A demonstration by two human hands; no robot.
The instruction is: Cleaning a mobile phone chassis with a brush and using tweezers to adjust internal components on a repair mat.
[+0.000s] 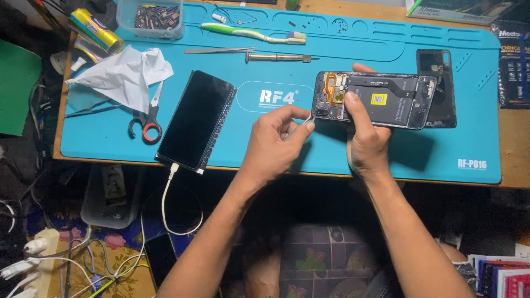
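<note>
I count two phones on the blue mat (110, 140): one opened phone (372, 99) at centre-right and one dark phone (196, 118) face up at centre-left. There is one pair of scissors (146, 118), one toothbrush (254, 34) and one screwdriver (279, 57).

My right hand (365, 138) grips the opened phone, index finger laid across its exposed back. My left hand (276, 140) pinches a small thin tool (301, 124) just beside the phone's left end.
</note>
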